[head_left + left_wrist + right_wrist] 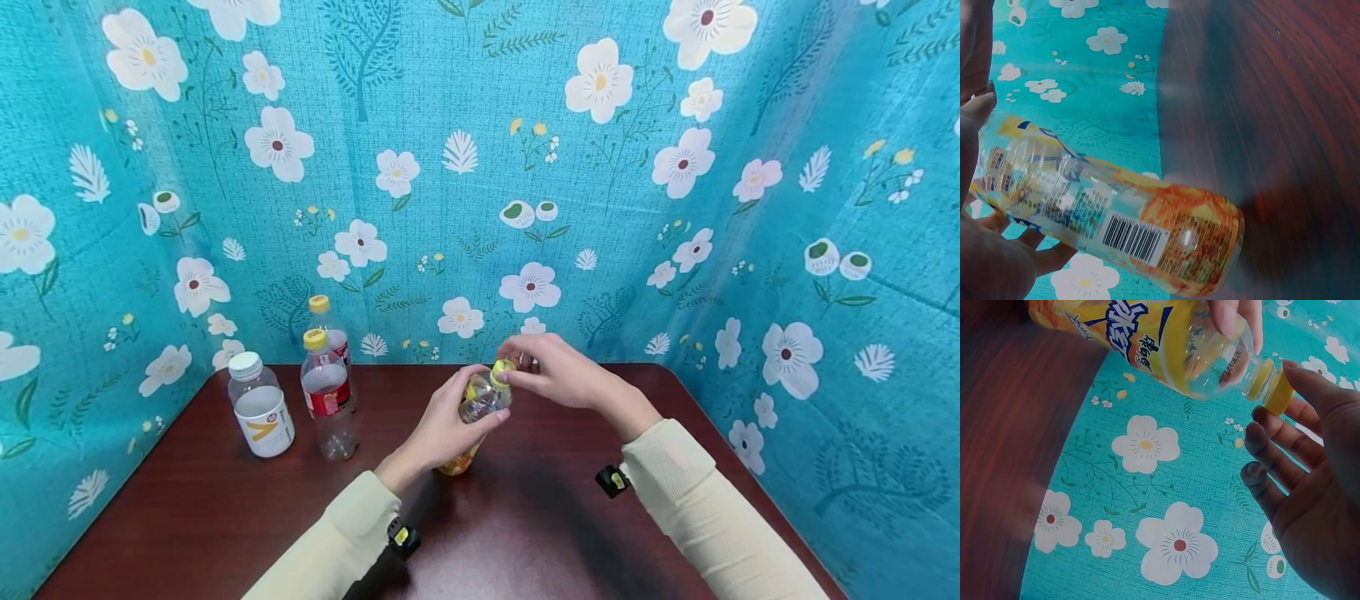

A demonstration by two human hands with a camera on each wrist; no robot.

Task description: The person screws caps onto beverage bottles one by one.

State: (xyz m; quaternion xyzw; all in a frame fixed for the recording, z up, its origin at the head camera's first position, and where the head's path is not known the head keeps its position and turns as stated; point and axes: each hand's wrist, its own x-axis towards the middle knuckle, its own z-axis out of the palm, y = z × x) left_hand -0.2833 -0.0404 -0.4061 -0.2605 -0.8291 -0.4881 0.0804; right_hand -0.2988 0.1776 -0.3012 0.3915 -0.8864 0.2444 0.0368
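A clear plastic drink bottle (pixel 480 405) with a yellow and orange label (pixel 1141 337) is held tilted over the table. My left hand (pixel 444 423) grips it round the upper body, thumb on the near side. At the neck, my right hand (pixel 557 372) pinches the yellow cap (pixel 1280 394) between thumb and forefinger, its other fingers loosely bent beside it. A yellow ring (pixel 1260 379) sits on the neck just below the cap. In the left wrist view, the barcode (pixel 1133 237) and the bottle's lower end show, with no liquid visible inside.
On the table's left stand a white-capped bottle (pixel 261 408) with a white label and two yellow-capped clear bottles, the front one with a red label (pixel 328 400), the other bottle (pixel 320 305) behind it. A blue flowered cloth (pixel 465 225) hangs round the dark wooden table (pixel 187 508).
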